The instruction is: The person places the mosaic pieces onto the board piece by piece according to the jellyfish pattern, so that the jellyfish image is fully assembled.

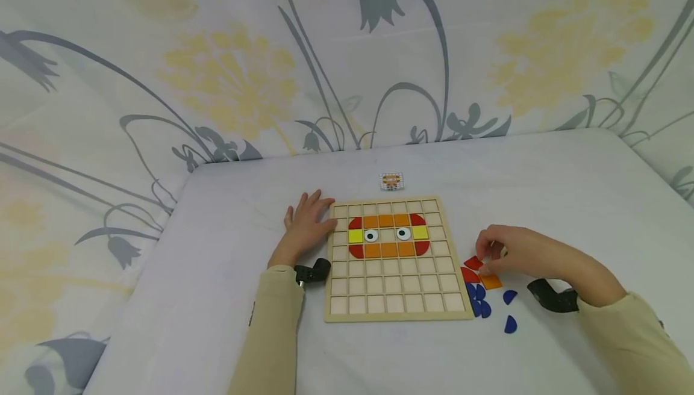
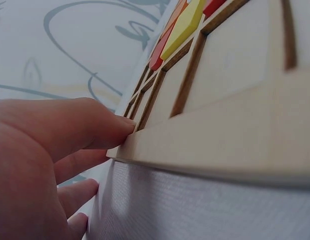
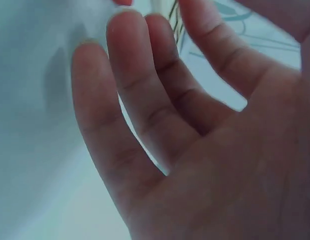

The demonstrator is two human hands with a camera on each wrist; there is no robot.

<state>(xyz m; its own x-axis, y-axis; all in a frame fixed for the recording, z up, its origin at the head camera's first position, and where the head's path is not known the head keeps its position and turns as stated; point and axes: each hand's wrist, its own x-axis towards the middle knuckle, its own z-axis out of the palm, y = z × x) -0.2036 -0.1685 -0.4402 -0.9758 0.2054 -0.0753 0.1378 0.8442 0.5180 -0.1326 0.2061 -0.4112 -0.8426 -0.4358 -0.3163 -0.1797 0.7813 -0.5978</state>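
Observation:
A wooden grid board lies flat, bearing red, orange and yellow pieces and two round eye pieces. My left hand is at its left edge, fingers spread. In the left wrist view the thumb rests on the board's rim. To the right of the board, my right hand reaches down over loose pieces. Its thumb and index finger come down at a red piece and an orange square tile. The right wrist view shows its fingers loosely bent, with nothing in the palm.
Another red piece lies against the board's right edge. Several blue rounded pieces sit below it, with two more farther right. Behind the board is a small pattern card. White cloth covers the table; a flower-printed curtain hangs behind.

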